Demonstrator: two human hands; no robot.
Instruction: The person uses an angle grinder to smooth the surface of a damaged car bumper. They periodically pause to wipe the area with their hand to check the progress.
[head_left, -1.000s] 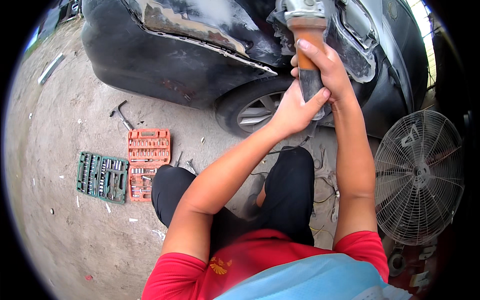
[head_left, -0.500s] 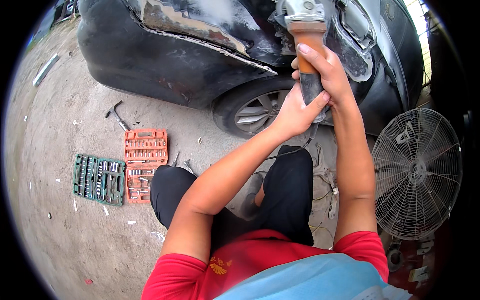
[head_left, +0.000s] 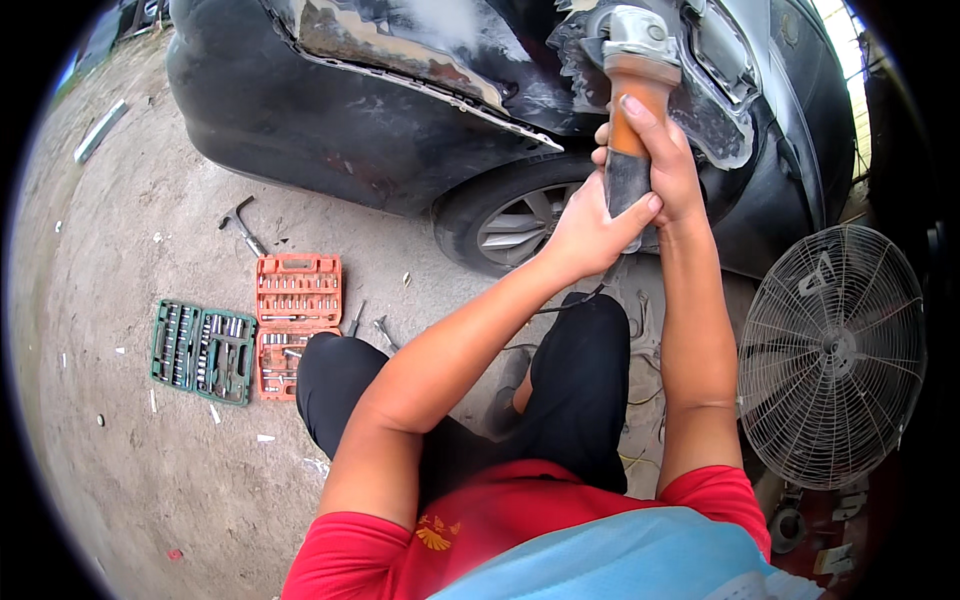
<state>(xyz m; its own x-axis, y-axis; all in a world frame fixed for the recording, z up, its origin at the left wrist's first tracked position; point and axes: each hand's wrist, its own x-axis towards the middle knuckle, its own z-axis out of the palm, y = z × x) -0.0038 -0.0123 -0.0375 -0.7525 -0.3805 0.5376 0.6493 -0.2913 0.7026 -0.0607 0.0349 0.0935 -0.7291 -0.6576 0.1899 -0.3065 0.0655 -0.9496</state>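
One grinder lies straight ahead of our body, at the top of the view, in front of the car. Its long axis runs away from us, with the metal head at the far end, tipped slightly rightward, and the black tail nearer our knees. Our right hand is wrapped round the orange barrel and the start of the black part, thumb pointing up along it, so it is the nearer one to the head. Our left hand is closed round the black rear part, just below the right one, thumb across it.

The relation that counts is head to panel: the head sits over the scraped, jagged-edged patch, yet we cannot tell whether the disc touches it.

Below, the wheel stands to the left of the tail. A dark cord trails from the tail past our right knee, close enough that it might snag there. A big fan stands to the right of our right forearm. Well apart on the left, an orange socket case and a green socket case lie open side by side, a hammer just beyond the orange one.
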